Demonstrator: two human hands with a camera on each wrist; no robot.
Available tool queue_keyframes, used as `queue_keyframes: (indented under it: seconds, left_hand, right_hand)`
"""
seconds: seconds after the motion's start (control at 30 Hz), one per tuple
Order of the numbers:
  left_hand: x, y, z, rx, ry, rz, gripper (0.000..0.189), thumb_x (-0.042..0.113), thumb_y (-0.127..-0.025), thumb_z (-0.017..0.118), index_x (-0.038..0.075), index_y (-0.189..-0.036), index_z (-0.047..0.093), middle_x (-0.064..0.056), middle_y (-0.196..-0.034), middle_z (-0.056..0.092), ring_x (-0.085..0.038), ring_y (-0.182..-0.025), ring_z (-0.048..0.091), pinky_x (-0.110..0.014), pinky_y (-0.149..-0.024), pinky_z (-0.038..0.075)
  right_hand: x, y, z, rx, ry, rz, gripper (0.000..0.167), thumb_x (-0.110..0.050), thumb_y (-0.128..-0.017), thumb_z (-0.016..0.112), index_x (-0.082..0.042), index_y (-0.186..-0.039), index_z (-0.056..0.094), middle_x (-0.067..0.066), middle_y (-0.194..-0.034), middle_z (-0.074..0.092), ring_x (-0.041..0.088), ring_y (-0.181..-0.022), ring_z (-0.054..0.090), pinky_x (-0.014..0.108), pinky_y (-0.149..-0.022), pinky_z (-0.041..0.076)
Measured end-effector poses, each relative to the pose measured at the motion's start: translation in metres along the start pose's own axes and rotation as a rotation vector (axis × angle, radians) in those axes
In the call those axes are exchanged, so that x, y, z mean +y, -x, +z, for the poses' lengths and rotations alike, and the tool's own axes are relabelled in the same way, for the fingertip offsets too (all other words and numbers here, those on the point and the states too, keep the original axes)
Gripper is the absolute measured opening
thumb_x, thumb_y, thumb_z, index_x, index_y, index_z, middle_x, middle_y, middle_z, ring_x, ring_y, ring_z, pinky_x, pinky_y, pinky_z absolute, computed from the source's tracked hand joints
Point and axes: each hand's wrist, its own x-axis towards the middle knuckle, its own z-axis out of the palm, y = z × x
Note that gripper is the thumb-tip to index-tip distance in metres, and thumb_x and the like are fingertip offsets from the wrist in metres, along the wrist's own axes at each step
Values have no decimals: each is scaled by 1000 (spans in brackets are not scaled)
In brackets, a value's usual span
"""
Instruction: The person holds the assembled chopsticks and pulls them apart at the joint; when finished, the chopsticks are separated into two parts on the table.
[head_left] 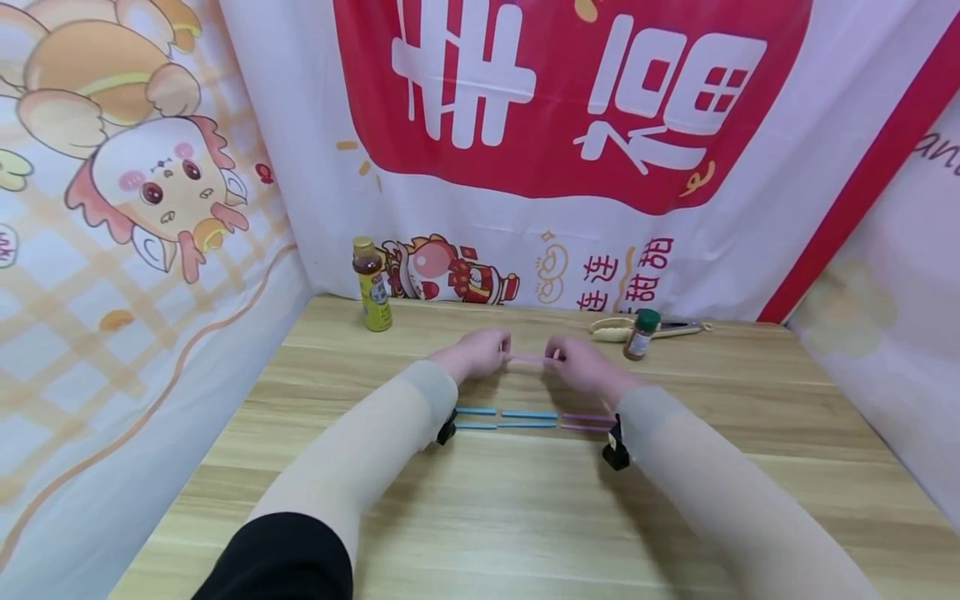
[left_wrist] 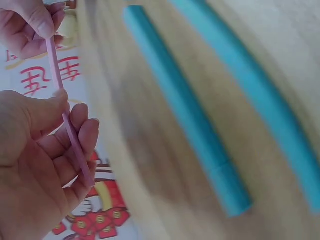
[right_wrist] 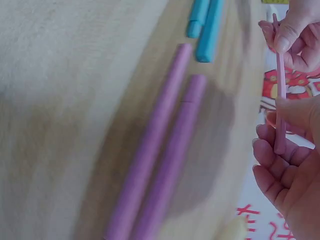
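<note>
Both hands hold one slim pink stick [head_left: 527, 358] above the back of the table. My left hand [head_left: 482, 353] pinches it between thumb and fingers toward its left end. Toward the other end, my right hand [head_left: 579, 363] pinches it the same way. In the left wrist view the pink stick [left_wrist: 75, 142] runs across the curled left fingers. The right wrist view shows its end [right_wrist: 280, 145] lying along the right fingers. Nearer than the hands lie several blue sticks [head_left: 528, 414] and two purple sticks [head_left: 587, 417], with a thin seam near one purple end [right_wrist: 187, 101].
A yellow-labelled bottle [head_left: 377, 287] stands at the back left. At the back right, a small green-capped jar [head_left: 641, 335] stands in front of tongs [head_left: 611, 330]. Printed cloth [head_left: 465, 225] hangs behind the wooden table [head_left: 517, 517].
</note>
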Motion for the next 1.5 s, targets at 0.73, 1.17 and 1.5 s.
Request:
queue_keyframes:
  seconds: [0.73,1.17,1.5]
  left_hand:
    - [55,59,-53,52,-57,302,15,22,-103,55,13,-95,64,0,-81,61,-16,-69,54,-30,-65,47]
    - [50,70,-46,-96,65,329,23,16,-105,48,12,-87,61,-3,-70,58,-15,-59,52,-29,-58,45]
    - [50,70,-45,-91,25,323,25,18,-106,48,13,-84,59,-1,-65,57,-14,-57,52,-30,-59,43]
  right_hand:
    - [-45,53,-45,184,3,-248,10,-20,-98,63,-14,-93,68,-4,-70,57,14,-58,49,34,-53,43]
    - [-43,59,-45,146,1,-300,9,-17,-97,66,-17,-88,68,-9,-71,59,12,-58,52,32,-54,47]
    - [-41,59,-45,140,16,-323,10,-17,-98,64,-16,-89,68,-8,-71,56,12,-59,48,33,-56,44]
